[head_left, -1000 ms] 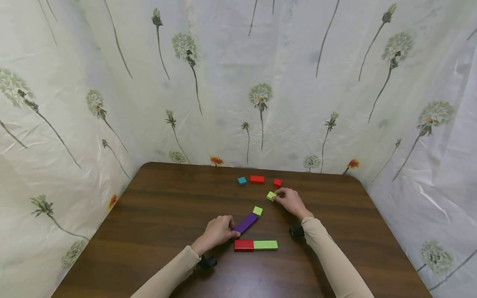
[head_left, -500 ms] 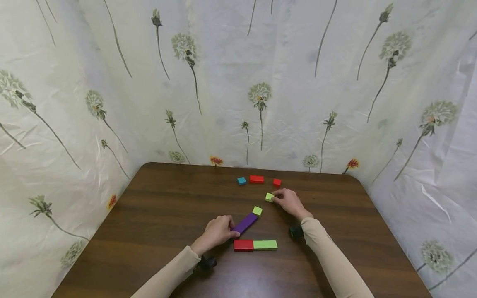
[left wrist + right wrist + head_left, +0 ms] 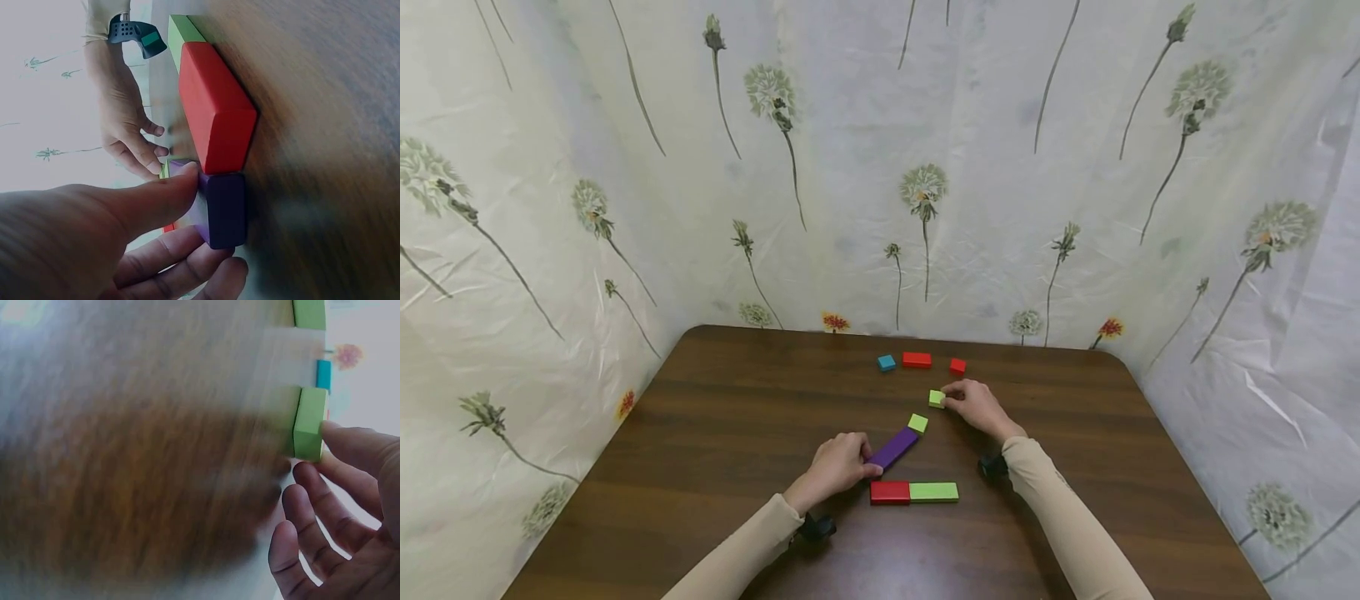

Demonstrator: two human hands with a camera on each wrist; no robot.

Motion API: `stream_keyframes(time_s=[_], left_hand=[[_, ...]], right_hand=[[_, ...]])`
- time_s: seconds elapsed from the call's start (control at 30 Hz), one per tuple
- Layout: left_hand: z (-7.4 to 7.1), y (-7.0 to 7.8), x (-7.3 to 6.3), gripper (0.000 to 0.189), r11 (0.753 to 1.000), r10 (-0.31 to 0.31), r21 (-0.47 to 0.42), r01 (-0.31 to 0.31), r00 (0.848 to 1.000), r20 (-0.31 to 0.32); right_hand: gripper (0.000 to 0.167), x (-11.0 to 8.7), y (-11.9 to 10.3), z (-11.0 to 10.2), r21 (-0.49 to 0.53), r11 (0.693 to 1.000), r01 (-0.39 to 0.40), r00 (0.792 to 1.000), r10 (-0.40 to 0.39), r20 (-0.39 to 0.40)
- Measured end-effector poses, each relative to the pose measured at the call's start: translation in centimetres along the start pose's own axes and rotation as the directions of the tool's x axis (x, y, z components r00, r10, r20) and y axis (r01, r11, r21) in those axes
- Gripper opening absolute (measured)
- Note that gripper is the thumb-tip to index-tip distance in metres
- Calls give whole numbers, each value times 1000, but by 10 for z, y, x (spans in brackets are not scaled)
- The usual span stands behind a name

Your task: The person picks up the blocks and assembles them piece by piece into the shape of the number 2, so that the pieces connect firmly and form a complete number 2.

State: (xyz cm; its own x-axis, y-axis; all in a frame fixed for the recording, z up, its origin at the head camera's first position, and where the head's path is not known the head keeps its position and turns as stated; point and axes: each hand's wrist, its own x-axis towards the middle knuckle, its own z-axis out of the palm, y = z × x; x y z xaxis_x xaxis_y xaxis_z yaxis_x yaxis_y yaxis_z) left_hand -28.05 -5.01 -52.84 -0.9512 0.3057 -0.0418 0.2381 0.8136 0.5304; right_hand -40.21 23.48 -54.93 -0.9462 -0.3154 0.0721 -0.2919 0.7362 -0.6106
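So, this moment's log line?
left hand: grips purple block | right hand: pinches green block | another green block: at purple block's far end

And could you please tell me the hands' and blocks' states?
Left hand: holding the purple block
Right hand: pinching the far green cube
Purple block: flat, slanted, held
Far green cube: held
Near green cube: unheld, at purple block's far end
Near red block: flat, against the long green block
Long green block: flat, unheld
Blue block: apart, unheld
Far red block: apart, unheld
Small red block: apart, unheld
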Motion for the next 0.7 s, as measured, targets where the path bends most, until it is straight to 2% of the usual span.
stream_keyframes(time_s=[0.23,0.7], left_hand=[[0,1,1,30,1000,-3,0,3,1000,-1],[0,1,1,30,1000,-1,5,1,1000,-4]], right_hand=[[27,1,-1,2,-11,999,36,999,-36,8],[26,2,-5,4,7,999,32,999,-32,11]])
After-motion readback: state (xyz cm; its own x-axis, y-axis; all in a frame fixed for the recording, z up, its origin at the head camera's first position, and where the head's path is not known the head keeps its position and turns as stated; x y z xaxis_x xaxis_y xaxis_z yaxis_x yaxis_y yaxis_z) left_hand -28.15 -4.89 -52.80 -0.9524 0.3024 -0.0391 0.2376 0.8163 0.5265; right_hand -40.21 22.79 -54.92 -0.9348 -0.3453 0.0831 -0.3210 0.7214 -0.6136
